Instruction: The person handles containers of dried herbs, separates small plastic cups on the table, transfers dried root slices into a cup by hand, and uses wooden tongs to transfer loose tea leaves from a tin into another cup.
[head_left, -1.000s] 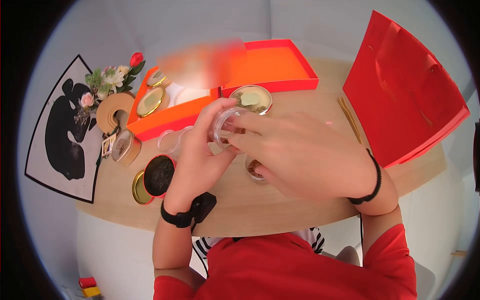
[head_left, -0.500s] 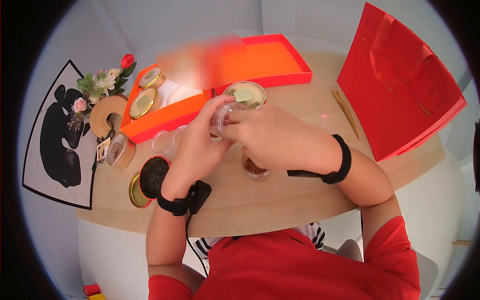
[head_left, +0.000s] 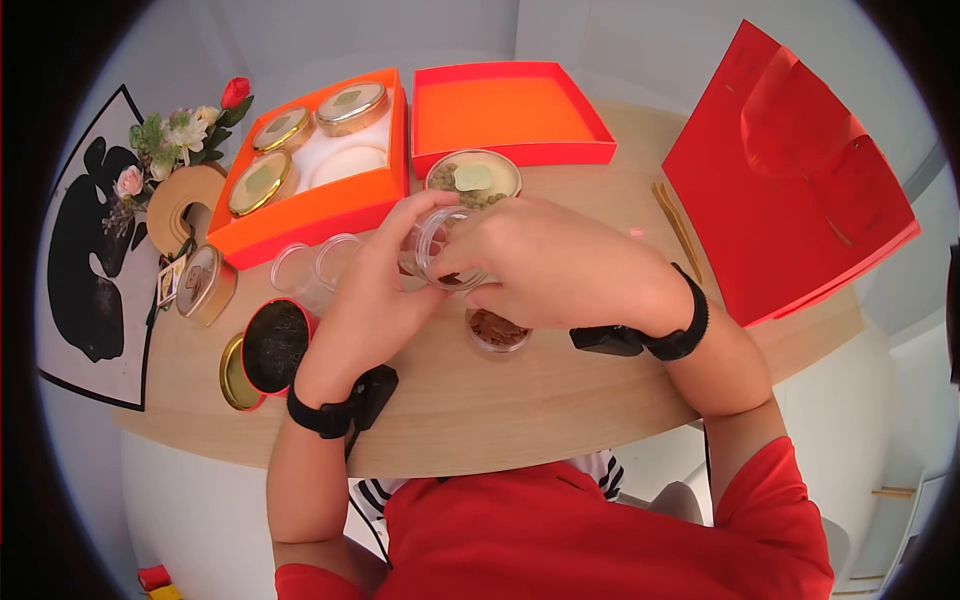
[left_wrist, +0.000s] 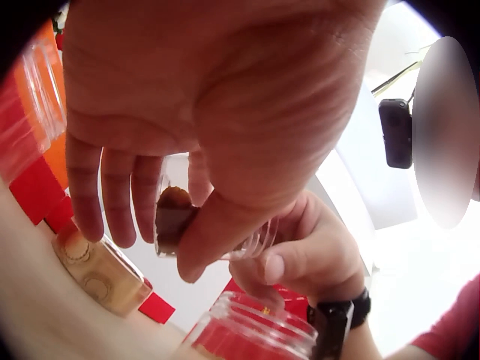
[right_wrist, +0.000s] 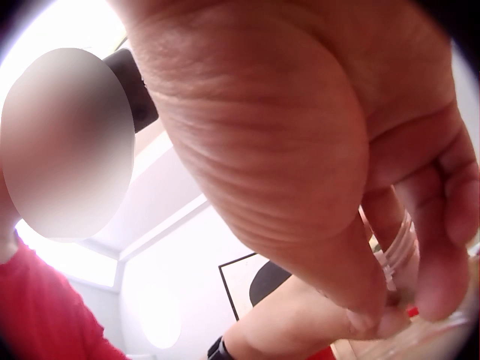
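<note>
My left hand [head_left: 362, 300] grips a clear jar [head_left: 432, 240], tipped so its mouth faces the right hand. In the left wrist view, brown pieces [left_wrist: 172, 221] lie inside, beyond the left thumb. My right hand [head_left: 570, 262] has its fingers at the jar's mouth, with the thumb below the rim; I cannot tell whether they pinch a piece. Just below the hands stands a second clear jar [head_left: 497, 332] with reddish-brown pieces inside. A round container with greenish contents and a pale label [head_left: 474, 178] sits beyond the hands.
Left of the hands stand two clear jars [head_left: 338, 262], a tin of dark contents [head_left: 277, 347] and its gold lid [head_left: 238, 374]. Behind are an orange box [head_left: 310, 228] of gold-rimmed jars and its lid [head_left: 513, 110]. To the right are wooden sticks [head_left: 678, 230] and a red bag [head_left: 780, 190].
My right hand has turned and drawn closer to the jar's mouth, its fingers more bunched. The left hand still holds the jar. The head view has shifted, showing more of the orange box.
</note>
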